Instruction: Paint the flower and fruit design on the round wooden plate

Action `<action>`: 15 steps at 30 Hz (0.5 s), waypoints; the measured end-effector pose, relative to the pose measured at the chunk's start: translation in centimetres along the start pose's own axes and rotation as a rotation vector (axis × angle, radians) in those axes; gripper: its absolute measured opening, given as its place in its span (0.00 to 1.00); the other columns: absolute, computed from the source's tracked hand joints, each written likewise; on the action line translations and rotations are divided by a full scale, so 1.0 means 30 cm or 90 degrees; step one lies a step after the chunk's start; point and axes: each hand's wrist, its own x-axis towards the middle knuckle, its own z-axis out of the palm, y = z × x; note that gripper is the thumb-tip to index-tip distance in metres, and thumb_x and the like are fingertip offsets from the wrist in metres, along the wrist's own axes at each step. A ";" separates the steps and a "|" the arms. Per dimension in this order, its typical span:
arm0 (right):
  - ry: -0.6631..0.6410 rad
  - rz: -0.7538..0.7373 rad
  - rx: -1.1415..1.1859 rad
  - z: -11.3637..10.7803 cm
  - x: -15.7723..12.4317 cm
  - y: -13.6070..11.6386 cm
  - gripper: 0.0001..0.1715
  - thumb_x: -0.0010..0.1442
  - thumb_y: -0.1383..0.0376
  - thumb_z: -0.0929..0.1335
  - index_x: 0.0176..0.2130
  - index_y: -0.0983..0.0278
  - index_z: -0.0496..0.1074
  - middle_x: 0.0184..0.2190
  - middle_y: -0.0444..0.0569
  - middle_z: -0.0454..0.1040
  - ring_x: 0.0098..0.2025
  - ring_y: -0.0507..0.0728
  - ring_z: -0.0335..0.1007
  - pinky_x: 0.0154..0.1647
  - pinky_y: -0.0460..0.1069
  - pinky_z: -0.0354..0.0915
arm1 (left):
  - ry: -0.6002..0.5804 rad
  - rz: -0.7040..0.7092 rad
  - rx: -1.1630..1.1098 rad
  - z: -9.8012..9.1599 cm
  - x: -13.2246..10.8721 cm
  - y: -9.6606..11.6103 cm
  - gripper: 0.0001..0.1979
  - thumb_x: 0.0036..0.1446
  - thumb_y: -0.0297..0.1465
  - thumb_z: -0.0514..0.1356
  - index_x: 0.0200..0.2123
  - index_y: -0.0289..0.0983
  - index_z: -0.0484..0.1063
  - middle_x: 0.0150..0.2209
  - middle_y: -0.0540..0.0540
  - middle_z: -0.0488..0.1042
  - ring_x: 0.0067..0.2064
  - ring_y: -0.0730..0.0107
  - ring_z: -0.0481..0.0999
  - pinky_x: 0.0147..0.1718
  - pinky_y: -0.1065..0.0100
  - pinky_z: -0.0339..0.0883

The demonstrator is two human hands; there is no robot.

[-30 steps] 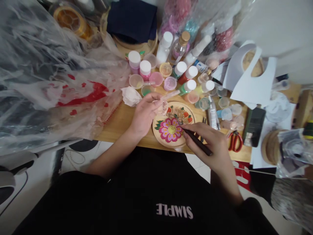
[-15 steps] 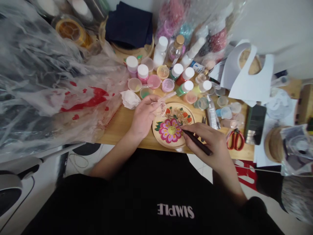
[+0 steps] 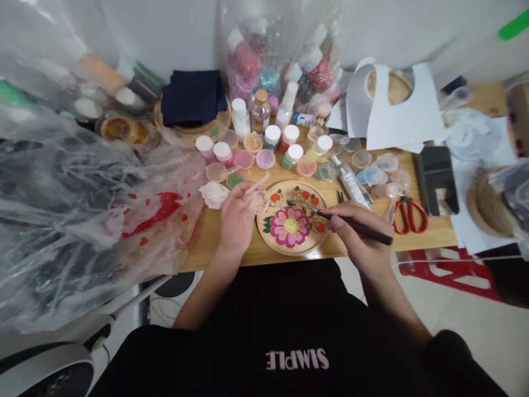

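Note:
My left hand [image 3: 236,223] is closed around a small translucent cup [image 3: 258,203] with a pale stick [image 3: 258,183] across it, at the left edge of a round wooden board [image 3: 289,251]. On that board is a pink flower [image 3: 291,226] with a yellow centre, among orange flowers, green leaves and gold outlines. My right hand [image 3: 366,234] grips a dark-handled tool [image 3: 363,227] with a thin metal tip. The tip is over the upper part of the board, above the pink flower; whether it touches the surface I cannot tell.
White-capped paint jars [image 3: 292,156] and small coloured cups [image 3: 243,160] stand behind the board. Crumpled tissue [image 3: 214,196] lies left. A silver tube [image 3: 351,184], red-handled pliers [image 3: 409,215] and a phone [image 3: 438,179] lie right. Plastic sheeting [image 3: 103,220] covers the left side.
My right hand has shifted the tool's tip from the pink flower's right edge up to the design above it. My left hand has drawn slightly away from the board. The camera view has shifted.

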 end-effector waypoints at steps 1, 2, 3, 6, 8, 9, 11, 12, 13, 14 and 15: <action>0.006 -0.004 -0.001 0.004 -0.008 0.001 0.10 0.63 0.70 0.71 0.40 0.59 0.82 0.32 0.46 0.83 0.33 0.54 0.79 0.31 0.48 0.73 | -0.004 -0.001 0.013 -0.004 -0.008 0.009 0.10 0.52 0.37 0.69 0.33 0.38 0.76 0.31 0.50 0.76 0.32 0.75 0.75 0.32 0.71 0.69; 0.008 -0.010 -0.005 0.008 -0.015 0.001 0.10 0.63 0.71 0.70 0.41 0.58 0.82 0.33 0.46 0.84 0.33 0.54 0.80 0.31 0.48 0.74 | -0.008 -0.003 0.025 -0.010 -0.016 0.017 0.10 0.53 0.38 0.69 0.33 0.38 0.76 0.32 0.50 0.76 0.33 0.74 0.75 0.33 0.71 0.69; 0.009 -0.018 -0.013 0.012 -0.021 0.001 0.11 0.62 0.71 0.70 0.41 0.58 0.81 0.34 0.46 0.84 0.34 0.54 0.80 0.32 0.48 0.74 | -0.011 -0.003 0.029 -0.018 -0.025 0.025 0.10 0.52 0.38 0.70 0.33 0.38 0.77 0.32 0.50 0.77 0.34 0.74 0.75 0.32 0.71 0.69; 0.005 -0.046 -0.033 0.021 -0.033 0.001 0.11 0.60 0.72 0.71 0.41 0.58 0.80 0.32 0.45 0.83 0.31 0.54 0.79 0.31 0.48 0.74 | 0.002 -0.025 0.043 -0.054 -0.047 0.040 0.12 0.48 0.39 0.72 0.33 0.38 0.79 0.31 0.50 0.78 0.33 0.72 0.76 0.31 0.71 0.71; -0.001 -0.063 -0.037 0.027 -0.037 0.002 0.11 0.60 0.72 0.71 0.41 0.58 0.79 0.31 0.45 0.82 0.30 0.54 0.78 0.30 0.49 0.73 | 0.007 -0.036 0.052 -0.079 -0.056 0.042 0.12 0.49 0.40 0.71 0.32 0.38 0.80 0.31 0.49 0.78 0.33 0.72 0.76 0.30 0.71 0.71; -0.004 -0.069 -0.036 0.029 -0.037 0.002 0.11 0.59 0.72 0.71 0.40 0.57 0.79 0.31 0.45 0.82 0.31 0.54 0.78 0.30 0.49 0.73 | 0.001 -0.050 0.049 -0.090 -0.057 0.043 0.12 0.50 0.40 0.71 0.32 0.38 0.80 0.31 0.49 0.78 0.32 0.72 0.76 0.30 0.71 0.71; -0.008 -0.077 -0.031 0.032 -0.035 0.002 0.11 0.59 0.72 0.71 0.40 0.57 0.79 0.32 0.46 0.82 0.31 0.54 0.79 0.32 0.49 0.74 | -0.022 -0.067 0.026 -0.104 -0.055 0.042 0.13 0.50 0.41 0.71 0.32 0.37 0.80 0.31 0.49 0.78 0.31 0.73 0.76 0.28 0.71 0.71; -0.010 -0.081 -0.029 0.033 -0.033 0.002 0.11 0.59 0.72 0.71 0.40 0.58 0.79 0.32 0.46 0.82 0.31 0.54 0.79 0.32 0.49 0.74 | -0.033 -0.073 0.016 -0.107 -0.052 0.042 0.13 0.49 0.41 0.72 0.31 0.37 0.80 0.30 0.49 0.78 0.30 0.73 0.77 0.28 0.71 0.71; -0.015 -0.084 -0.029 0.033 -0.031 0.001 0.11 0.59 0.72 0.71 0.40 0.58 0.79 0.32 0.46 0.82 0.31 0.54 0.79 0.31 0.49 0.74 | -0.040 -0.070 0.005 -0.109 -0.048 0.042 0.15 0.48 0.42 0.73 0.31 0.36 0.80 0.30 0.49 0.78 0.30 0.73 0.77 0.27 0.72 0.71; -0.021 -0.085 -0.029 0.032 -0.030 0.001 0.12 0.59 0.72 0.71 0.40 0.58 0.79 0.32 0.46 0.82 0.31 0.54 0.79 0.31 0.49 0.73 | -0.040 -0.071 0.002 -0.109 -0.043 0.043 0.15 0.48 0.42 0.73 0.31 0.36 0.80 0.30 0.49 0.77 0.30 0.73 0.77 0.27 0.71 0.71; -0.028 -0.086 -0.031 0.031 -0.029 0.002 0.12 0.59 0.72 0.71 0.40 0.57 0.80 0.32 0.46 0.82 0.31 0.54 0.78 0.30 0.49 0.72 | -0.039 -0.067 -0.003 -0.108 -0.039 0.044 0.15 0.48 0.41 0.73 0.31 0.36 0.80 0.30 0.49 0.77 0.30 0.73 0.76 0.27 0.71 0.71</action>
